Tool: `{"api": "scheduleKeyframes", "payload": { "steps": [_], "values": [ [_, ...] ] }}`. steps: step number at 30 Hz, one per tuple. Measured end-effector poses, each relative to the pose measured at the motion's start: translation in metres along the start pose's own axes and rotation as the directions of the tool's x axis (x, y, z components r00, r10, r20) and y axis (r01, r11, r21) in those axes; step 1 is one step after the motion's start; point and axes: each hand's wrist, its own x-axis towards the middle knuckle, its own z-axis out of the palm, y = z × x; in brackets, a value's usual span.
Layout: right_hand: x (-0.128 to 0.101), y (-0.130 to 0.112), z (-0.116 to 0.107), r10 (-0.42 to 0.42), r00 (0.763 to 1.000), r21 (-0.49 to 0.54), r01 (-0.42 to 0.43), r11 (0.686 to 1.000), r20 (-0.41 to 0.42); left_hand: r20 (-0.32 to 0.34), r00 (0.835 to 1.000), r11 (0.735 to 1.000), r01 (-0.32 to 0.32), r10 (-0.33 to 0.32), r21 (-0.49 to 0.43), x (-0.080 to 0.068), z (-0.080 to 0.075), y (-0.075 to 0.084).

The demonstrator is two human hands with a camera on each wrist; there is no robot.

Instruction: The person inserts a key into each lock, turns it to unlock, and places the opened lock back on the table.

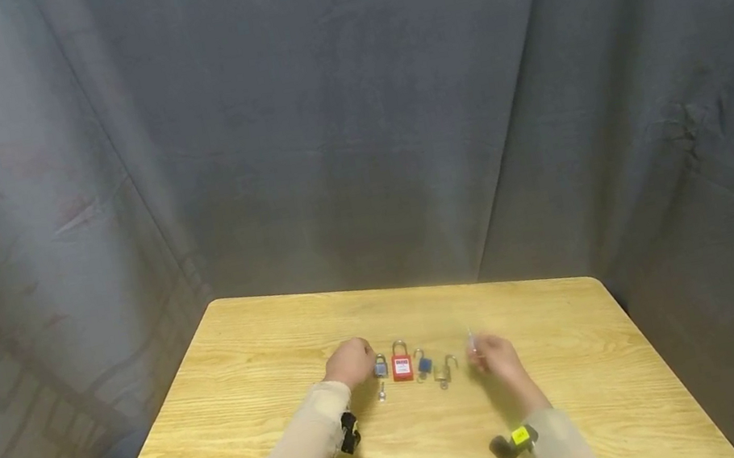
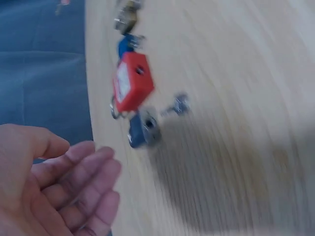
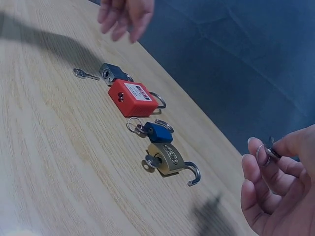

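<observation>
In the right wrist view, my right hand (image 3: 278, 184) pinches a small key on a ring (image 3: 267, 152) between thumb and fingers, above the table. My left hand (image 2: 74, 187) holds nothing, its fingers loosely bent, beside a grey-blue padlock (image 3: 112, 73). A loose key (image 3: 85, 74) lies by that padlock's keyhole end. Along the row come a red padlock (image 3: 132, 99) with a white label, a smaller blue padlock (image 3: 159, 132) and a brass padlock (image 3: 167, 158). The blue and brass ones have swung-out shackles and keys in their keyholes.
The padlocks lie on a light wooden table (image 1: 420, 449) whose far edge runs behind both hands. Dark grey curtains (image 1: 333, 120) hang behind it and at both sides. Each forearm wears a wrist camera (image 1: 350, 432).
</observation>
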Motion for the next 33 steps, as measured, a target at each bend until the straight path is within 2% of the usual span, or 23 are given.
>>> {"api": "scheduleKeyframes", "payload": {
  "steps": [3, 5, 9, 12, 15, 18, 20, 25, 31, 33],
  "values": [
    [0.0, 0.001, 0.001, 0.007, 1.0, 0.015, -0.007, 1.0, -0.011, -0.032, 0.999, 0.989, -0.016, 0.012, -0.145, 0.007, 0.004, 0.003],
    [0.0, 0.002, 0.001, 0.015, 1.0, 0.034, -0.014, 0.999, -0.015, -0.054, 0.999, 0.978, -0.01, -0.002, -0.209, 0.009, 0.011, 0.005],
    [-0.001, 0.003, 0.003, 0.047, 0.999, 0.09, -0.047, 0.995, 0.002, -0.07, 0.996, 0.975, 0.046, -0.063, -0.218, 0.012, 0.03, 0.009],
    [-0.004, 0.003, 0.005, 0.059, 0.998, 0.123, -0.06, 0.991, 0.007, -0.079, 0.993, 0.987, 0.078, -0.09, -0.143, 0.012, 0.042, 0.015],
    [-0.008, 0.002, 0.006, 0.065, 0.998, 0.15, -0.066, 0.987, 0.012, -0.116, 0.989, 0.996, 0.089, -0.09, -0.012, 0.013, 0.051, 0.019],
    [-0.011, 0.001, 0.008, 0.068, 0.998, 0.169, -0.069, 0.983, 0.008, -0.158, 0.984, 0.988, 0.103, -0.085, 0.113, 0.014, 0.057, 0.023],
    [-0.012, 0.001, 0.008, 0.064, 0.998, 0.169, -0.063, 0.984, -0.001, -0.171, 0.981, 0.98, 0.119, -0.091, 0.161, 0.015, 0.06, 0.025],
    [-0.014, 0.002, 0.007, 0.069, 0.997, 0.238, -0.071, 0.969, 0.017, -0.198, 0.974, 0.972, 0.147, -0.11, 0.185, 0.017, 0.068, 0.024],
    [-0.017, 0.002, 0.006, 0.061, 0.998, 0.218, -0.061, 0.974, 0.007, -0.238, 0.963, 0.952, 0.186, -0.128, 0.242, 0.017, 0.075, 0.022],
    [-0.018, 0.002, 0.006, 0.072, 0.997, 0.243, -0.074, 0.967, 0.016, -0.235, 0.961, 0.946, 0.205, -0.145, 0.253, 0.016, 0.075, 0.024]
  ]
}}
